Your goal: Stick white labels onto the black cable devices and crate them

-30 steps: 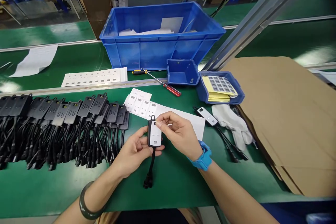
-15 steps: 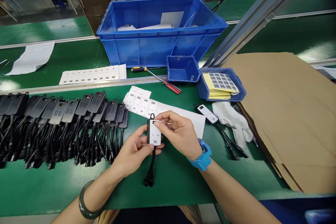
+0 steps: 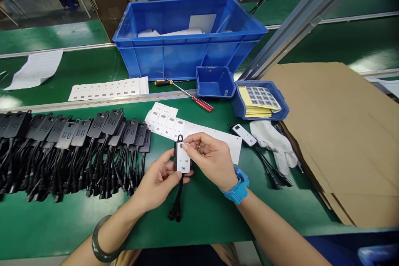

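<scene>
A small black controller with a white label marked TS3 on its front is held upright above the green bench. My left hand is closed round its left side and lower end, thumb at the bottom corner and fingers behind. The thumb of my right hand presses on the top of the white label, with the other fingers curled at the upper right edge. A black cable with plugs hangs from the lower end. Behind the hands lies a white label sheet. Another white-faced controller lies to the right.
Many black controllers with cables lie in rows at left. A large blue crate, a small blue bin and a bin of yellow-backed sheets stand behind. Screwdrivers, a white glove and cardboard lie around.
The whole view has shifted very slightly. Both hands keep their hold on the controller, and my right thumb stays at the top of its label.
</scene>
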A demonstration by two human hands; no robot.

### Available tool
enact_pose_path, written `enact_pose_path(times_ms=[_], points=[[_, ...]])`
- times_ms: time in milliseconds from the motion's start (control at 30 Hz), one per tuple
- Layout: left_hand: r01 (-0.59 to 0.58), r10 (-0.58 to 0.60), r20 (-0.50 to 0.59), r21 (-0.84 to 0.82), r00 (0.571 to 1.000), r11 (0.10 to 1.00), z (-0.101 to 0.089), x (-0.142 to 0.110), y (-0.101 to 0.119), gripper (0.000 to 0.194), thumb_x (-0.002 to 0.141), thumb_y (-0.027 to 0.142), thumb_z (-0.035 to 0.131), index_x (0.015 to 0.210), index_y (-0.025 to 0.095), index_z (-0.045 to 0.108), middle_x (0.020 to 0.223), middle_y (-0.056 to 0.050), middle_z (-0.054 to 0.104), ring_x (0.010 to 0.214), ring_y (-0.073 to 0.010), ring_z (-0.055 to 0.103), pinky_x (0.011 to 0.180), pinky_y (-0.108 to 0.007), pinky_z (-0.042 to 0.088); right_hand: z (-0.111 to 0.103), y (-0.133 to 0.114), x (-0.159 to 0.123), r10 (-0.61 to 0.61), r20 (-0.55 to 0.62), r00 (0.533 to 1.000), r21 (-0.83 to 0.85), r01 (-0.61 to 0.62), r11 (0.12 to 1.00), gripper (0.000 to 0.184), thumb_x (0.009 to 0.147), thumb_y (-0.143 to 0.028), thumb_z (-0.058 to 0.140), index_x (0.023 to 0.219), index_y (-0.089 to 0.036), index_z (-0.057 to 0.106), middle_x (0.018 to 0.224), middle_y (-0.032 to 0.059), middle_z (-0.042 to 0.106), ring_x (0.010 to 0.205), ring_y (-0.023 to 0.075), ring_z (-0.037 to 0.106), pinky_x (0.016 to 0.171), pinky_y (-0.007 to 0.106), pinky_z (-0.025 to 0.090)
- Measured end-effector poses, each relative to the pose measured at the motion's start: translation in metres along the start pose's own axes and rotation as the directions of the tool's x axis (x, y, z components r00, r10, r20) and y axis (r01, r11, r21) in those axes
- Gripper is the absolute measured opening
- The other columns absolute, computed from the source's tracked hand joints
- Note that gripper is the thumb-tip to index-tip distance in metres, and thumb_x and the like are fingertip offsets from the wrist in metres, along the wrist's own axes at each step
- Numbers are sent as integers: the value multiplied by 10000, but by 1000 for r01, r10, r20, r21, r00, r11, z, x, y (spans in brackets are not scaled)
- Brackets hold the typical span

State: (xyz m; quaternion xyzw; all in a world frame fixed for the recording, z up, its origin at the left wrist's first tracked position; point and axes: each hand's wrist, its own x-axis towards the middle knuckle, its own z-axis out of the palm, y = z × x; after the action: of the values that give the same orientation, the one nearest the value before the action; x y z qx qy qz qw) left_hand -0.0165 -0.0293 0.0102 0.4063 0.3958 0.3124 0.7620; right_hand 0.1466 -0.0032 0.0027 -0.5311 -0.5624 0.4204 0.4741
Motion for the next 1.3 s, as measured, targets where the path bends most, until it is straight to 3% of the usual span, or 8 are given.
enact_pose_path(times_ms=[333,500,667,833,1000,1100,1233,1300], points=[[-5,5,-21,18,1000,1000,2,0,1,508,854,319,643,1311,190,461,1016,-112,698,1008,-271,662,869,-378,528,4,2,-5,-73,-71,995,-56,69,996,66,830,-256,638,821,-195,660,706,10,631,598,126,581,548,255,517],[-4,4,-28,0,1000,1000,1,-1,1,432,841,292,660,1221,177,489,984,-110,705,966,-268,680,861,-387,535,-2,5,1,-53,-73,996,-146,42,988,211,797,-337,691,945,-200,629,656,-28,527,537,107,484,509,244,447],[0,-11,-73,-140,997,990,-2,2,0,356,883,365,585,1180,173,544,990,-108,700,857,-262,703,798,-410,558,1,13,2,18,139,990,-127,0,992,381,848,-381,622,1180,-211,540,764,-8,524,594,124,494,537,251,457],[-73,42,-179,-172,983,982,-4,6,0,376,909,416,529,1209,191,553,1048,-101,691,906,-229,677,705,-307,563,11,12,-6,-38,331,943,-101,76,992,855,685,-375,792,1416,-276,361,1179,91,546,948,241,575,749,363,546],[-97,109,-254,61,961,993,-8,7,-6,435,877,444,574,1231,209,481,982,-68,699,740,-181,687,643,-290,573,18,19,-10,-78,315,946,36,70,997,516,941,-312,468,1444,-272,362,1216,92,591,977,224,611,797,366,562],[-115,165,-275,191,947,975,-9,9,-12,442,871,454,578,1213,198,464,937,-57,701,689,-170,682,630,-292,577,27,22,-10,-128,236,963,-14,135,991,452,952,-251,418,1404,-239,423,1208,105,608,1008,237,614,865,397,541],[-188,176,-319,-7,931,982,-1,13,-12,471,871,434,590,1274,231,453,1114,-73,673,934,-199,667,788,-319,565,28,11,-10,-224,222,949,-207,270,940,569,925,-242,474,1468,-245,303,1254,125,556,1147,270,543,974,443,476],[-182,147,-257,-117,955,976,5,13,-7,528,897,487,520,1348,231,423,1146,-102,668,1026,-232,643,885,-387,532,15,4,-10,-238,248,939,-324,312,893,652,891,-236,530,1486,-232,263,1276,137,510,1158,276,528,960,421,492]])
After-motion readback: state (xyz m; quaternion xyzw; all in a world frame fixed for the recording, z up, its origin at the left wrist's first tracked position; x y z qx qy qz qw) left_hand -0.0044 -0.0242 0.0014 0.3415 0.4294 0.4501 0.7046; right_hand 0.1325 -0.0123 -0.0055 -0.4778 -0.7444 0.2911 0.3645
